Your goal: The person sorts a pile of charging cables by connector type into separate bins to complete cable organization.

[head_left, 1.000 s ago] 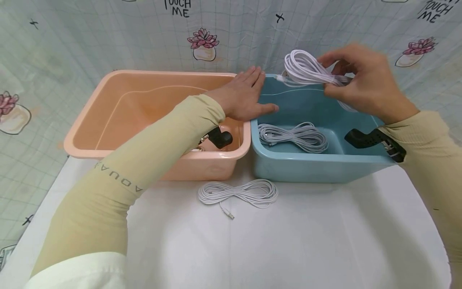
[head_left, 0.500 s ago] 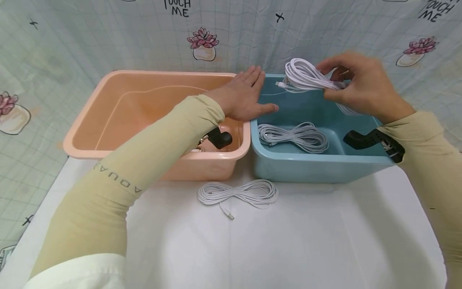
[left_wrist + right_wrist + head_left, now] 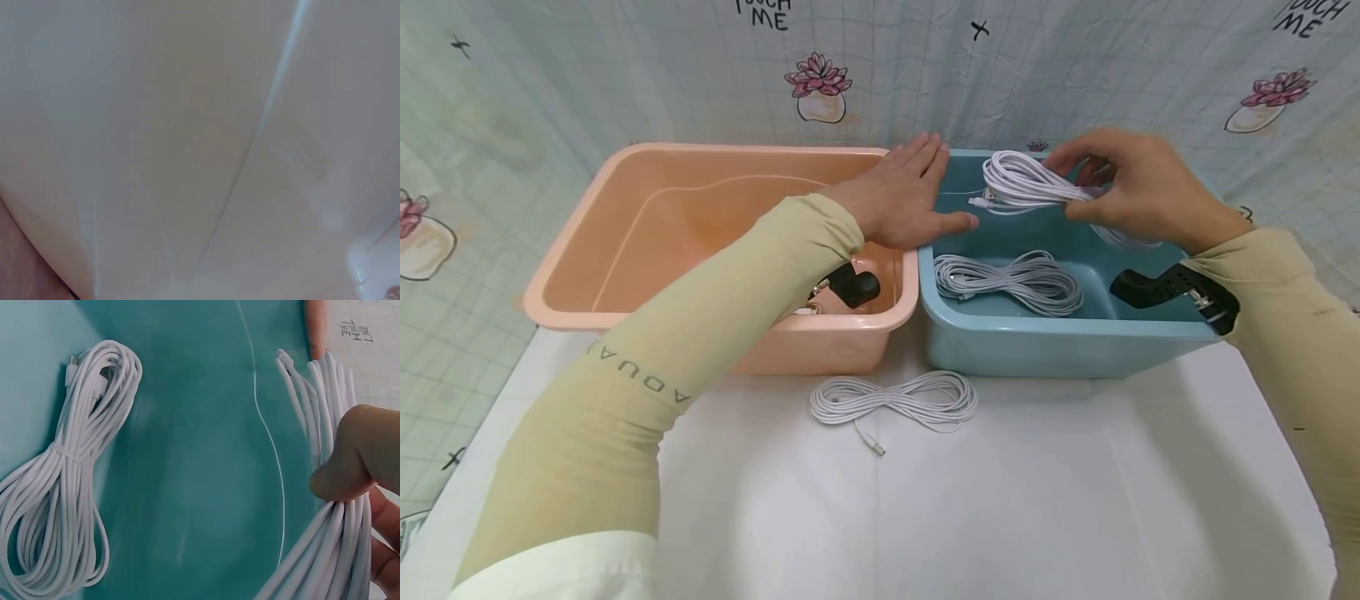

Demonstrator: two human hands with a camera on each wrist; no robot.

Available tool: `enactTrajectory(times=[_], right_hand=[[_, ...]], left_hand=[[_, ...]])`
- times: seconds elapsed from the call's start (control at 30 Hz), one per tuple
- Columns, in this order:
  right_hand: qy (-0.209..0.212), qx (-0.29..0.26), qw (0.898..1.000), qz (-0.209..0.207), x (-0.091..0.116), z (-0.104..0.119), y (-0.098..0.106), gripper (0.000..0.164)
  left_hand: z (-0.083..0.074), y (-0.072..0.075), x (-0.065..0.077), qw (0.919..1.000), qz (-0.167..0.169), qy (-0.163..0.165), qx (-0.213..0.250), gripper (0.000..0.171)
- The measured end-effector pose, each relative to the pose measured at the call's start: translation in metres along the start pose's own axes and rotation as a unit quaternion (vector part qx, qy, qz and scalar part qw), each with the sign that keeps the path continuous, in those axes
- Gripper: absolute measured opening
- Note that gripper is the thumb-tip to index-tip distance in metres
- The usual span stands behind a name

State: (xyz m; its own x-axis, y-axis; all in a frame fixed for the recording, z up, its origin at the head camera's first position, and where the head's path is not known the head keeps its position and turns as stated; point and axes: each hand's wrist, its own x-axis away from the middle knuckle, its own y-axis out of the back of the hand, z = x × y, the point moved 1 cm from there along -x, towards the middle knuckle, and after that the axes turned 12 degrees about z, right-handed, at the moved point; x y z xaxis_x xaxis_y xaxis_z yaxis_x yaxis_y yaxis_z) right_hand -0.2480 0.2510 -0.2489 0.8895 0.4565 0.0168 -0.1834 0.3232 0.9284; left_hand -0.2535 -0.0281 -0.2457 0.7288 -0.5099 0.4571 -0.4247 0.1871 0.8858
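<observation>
My right hand pinches a bundled white cable at its middle, over the far part of the blue tub. In the right wrist view the thumb lies across the strands of that cable. Below it, inside the blue tub, rests a second coiled cable, tied at its waist. My left hand lies flat with straight fingers over the adjoining rims of the peach tub and the blue one. The left wrist view shows mostly a blurred, glossy tub wall.
A third white cable coil lies on the white-covered table in front of the tubs, its USB plug pointing forward. Behind the tubs hangs a patterned curtain. Black wrist mounts hang beneath both wrists. The forearm hides part of the peach tub.
My right hand has lowered the bundled cable from above the blue tub's back rim toward its inside. The left hand has stayed in place on the rims.
</observation>
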Motion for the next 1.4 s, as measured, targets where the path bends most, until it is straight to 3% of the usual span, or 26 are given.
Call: enactTrajectory(times=[0.3, 0.57, 1.0, 1.2, 1.4], right_hand=[[-0.016, -0.005, 1.000, 0.015, 0.002, -0.001, 0.002, 0.053], [-0.005, -0.032, 0.999, 0.003, 0.003, 0.004, 0.006, 0.051], [0.007, -0.023, 1.000, -0.014, 0.009, 0.010, 0.009, 0.042], [0.033, -0.015, 0.999, -0.037, 0.013, 0.019, 0.011, 0.041], [0.104, -0.010, 0.993, -0.062, 0.022, 0.042, 0.015, 0.040]], left_hand=[[-0.002, 0.002, 0.001, 1.0000, 0.000, -0.003, -0.003, 0.102], [-0.002, 0.003, 0.003, 1.0000, 0.002, -0.006, -0.006, 0.103], [-0.004, 0.003, 0.004, 1.0000, 0.004, -0.006, -0.004, 0.102], [-0.003, 0.003, 0.003, 0.9999, 0.013, -0.011, -0.003, 0.101], [-0.001, 0.004, 0.003, 0.9997, 0.019, -0.003, -0.015, 0.101]])
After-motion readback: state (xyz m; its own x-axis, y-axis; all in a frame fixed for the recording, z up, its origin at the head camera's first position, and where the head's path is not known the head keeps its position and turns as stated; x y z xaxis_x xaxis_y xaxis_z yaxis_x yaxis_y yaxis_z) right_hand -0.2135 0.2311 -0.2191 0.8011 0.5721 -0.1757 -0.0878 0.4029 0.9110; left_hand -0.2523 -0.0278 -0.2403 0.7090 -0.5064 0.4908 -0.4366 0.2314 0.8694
